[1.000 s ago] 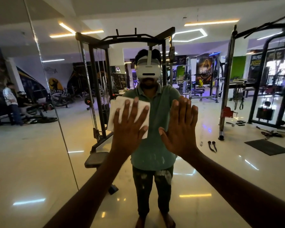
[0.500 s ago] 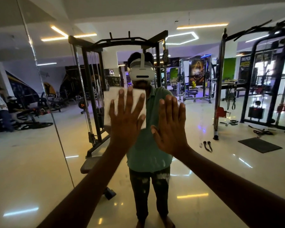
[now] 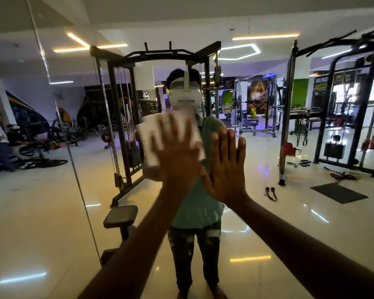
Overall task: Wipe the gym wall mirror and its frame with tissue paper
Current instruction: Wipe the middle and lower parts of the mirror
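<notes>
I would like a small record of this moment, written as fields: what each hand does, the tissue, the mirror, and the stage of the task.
left hand: flat, fingers spread, presses the tissue on the glass; blurred
right hand: flat on the glass, holds nothing
white folded tissue paper: under the left hand
large wall mirror: vertical seam on the left
stage: wiping the glass

From my feed it's a big gym room: glossy cream tile floor (image 3: 41, 223) bouncing back the ceiling lights, with warm strip lights (image 3: 89, 47) and a hexagon-shaped white light (image 3: 238, 51) overhead. A black cable machine (image 3: 121, 117) stands left of center, another rack (image 3: 341, 108) on the right, and a dark mat (image 3: 338, 192) on the floor by it. Posters on the far wall, I think, too blurry to read.
</notes>
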A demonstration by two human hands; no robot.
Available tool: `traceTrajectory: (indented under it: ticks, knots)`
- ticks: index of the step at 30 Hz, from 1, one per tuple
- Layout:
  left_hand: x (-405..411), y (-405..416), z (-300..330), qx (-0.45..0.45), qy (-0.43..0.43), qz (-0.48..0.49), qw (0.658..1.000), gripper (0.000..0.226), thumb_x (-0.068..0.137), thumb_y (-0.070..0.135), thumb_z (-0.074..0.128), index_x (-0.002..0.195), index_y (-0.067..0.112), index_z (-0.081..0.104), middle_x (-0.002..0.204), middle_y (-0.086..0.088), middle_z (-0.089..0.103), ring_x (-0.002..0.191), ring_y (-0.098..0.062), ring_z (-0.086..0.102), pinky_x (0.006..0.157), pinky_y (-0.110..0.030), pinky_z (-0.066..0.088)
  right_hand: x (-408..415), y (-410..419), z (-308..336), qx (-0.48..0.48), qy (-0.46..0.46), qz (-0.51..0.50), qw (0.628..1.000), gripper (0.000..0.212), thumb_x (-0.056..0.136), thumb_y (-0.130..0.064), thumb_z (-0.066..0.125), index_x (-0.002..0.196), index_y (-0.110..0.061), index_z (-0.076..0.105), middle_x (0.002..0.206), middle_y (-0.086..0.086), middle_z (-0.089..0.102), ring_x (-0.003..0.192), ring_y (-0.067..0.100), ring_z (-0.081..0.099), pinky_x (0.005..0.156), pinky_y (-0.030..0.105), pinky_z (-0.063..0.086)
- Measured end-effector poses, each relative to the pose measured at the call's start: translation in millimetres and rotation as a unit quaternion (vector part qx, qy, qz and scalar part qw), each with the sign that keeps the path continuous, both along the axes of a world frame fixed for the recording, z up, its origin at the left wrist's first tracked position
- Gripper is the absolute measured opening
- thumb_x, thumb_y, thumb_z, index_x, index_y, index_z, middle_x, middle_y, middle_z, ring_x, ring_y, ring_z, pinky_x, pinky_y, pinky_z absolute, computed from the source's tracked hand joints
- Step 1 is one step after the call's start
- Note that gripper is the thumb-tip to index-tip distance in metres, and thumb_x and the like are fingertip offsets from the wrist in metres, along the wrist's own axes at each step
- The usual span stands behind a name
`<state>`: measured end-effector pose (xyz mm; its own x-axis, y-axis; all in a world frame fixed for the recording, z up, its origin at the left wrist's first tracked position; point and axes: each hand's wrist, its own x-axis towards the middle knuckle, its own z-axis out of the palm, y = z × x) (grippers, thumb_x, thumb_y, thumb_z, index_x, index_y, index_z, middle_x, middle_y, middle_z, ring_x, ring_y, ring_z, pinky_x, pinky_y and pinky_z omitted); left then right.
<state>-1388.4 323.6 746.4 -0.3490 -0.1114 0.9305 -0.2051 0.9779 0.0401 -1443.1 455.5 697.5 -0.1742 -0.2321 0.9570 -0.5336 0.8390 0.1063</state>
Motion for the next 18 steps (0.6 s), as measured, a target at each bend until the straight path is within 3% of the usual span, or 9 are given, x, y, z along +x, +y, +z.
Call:
traceTrajectory:
  ticks: [2, 4, 10, 14, 16, 18]
  knots:
    - [-7, 15, 7, -0.134, -0.054, -0.069, 0.987, 0.068, 0.107, 0.055, 0.027, 0.166, 0.031, 0.004, 0.173, -0.014, 0.002, 0.159, -0.038, 0.001, 0.123, -0.059, -0.001, -1, 3, -1, 0.004, 0.005, 0.016, 1.0, 0.087, 0.099, -0.052, 0.038, 0.159, 0.01, 0.023, 0.169, 0.03, 0.01, 0.159, 0.046, 0.006, 0.129, 0.058, 0.001]
    - [-2, -15, 18, -0.193, -0.064, -0.073, 0.976, 0.066, 0.107, 0.053, 0.029, 0.166, 0.032, 0.008, 0.173, -0.012, 0.003, 0.159, -0.036, 0.001, 0.123, -0.057, -0.005, -5, 5, -1, -0.001, 0.006, 0.019, 1.0, 0.088, 0.098, -0.052, 0.042, 0.159, 0.009, 0.023, 0.17, 0.029, 0.01, 0.16, 0.044, 0.007, 0.129, 0.057, 0.002]
    - [49, -169, 22, -0.006, 0.017, 0.036, 0.999, 0.064, 0.109, 0.055, 0.016, 0.165, 0.03, -0.004, 0.172, -0.017, 0.003, 0.158, -0.039, 0.002, 0.124, -0.064, 0.008, -6, 1, -2, -0.02, 0.006, 0.004, 1.0, 0.091, 0.095, -0.048, 0.057, 0.16, 0.005, 0.023, 0.17, 0.026, 0.012, 0.159, 0.044, 0.009, 0.129, 0.057, 0.002]
    - [35, -115, 29, 0.148, 0.072, 0.053, 0.985, 0.068, 0.106, 0.058, 0.007, 0.166, 0.027, 0.003, 0.171, -0.02, 0.006, 0.157, -0.044, 0.006, 0.122, -0.069, 0.013, -4, -2, -3, -0.022, 0.0, -0.006, 1.0, 0.093, 0.093, -0.049, 0.058, 0.16, 0.006, 0.023, 0.171, 0.027, 0.01, 0.16, 0.044, 0.006, 0.129, 0.057, 0.001]
    - [12, -49, 21, 0.066, 0.044, 0.025, 0.997, 0.068, 0.106, 0.058, 0.011, 0.166, 0.027, 0.001, 0.172, -0.018, 0.001, 0.157, -0.043, 0.004, 0.123, -0.067, 0.01, -5, -1, -3, -0.016, 0.001, -0.005, 1.0, 0.092, 0.094, -0.048, 0.057, 0.16, 0.007, 0.022, 0.17, 0.028, 0.009, 0.159, 0.045, 0.006, 0.129, 0.058, 0.001]
    - [-2, 2, 11, -0.082, -0.022, -0.042, 0.996, 0.067, 0.106, 0.056, 0.021, 0.166, 0.03, 0.004, 0.172, -0.015, 0.001, 0.158, -0.04, 0.005, 0.123, -0.062, 0.007, -5, 1, -2, -0.008, -0.002, 0.004, 1.0, 0.091, 0.096, -0.051, 0.05, 0.16, 0.008, 0.021, 0.17, 0.029, 0.009, 0.159, 0.046, 0.006, 0.129, 0.059, 0.001]
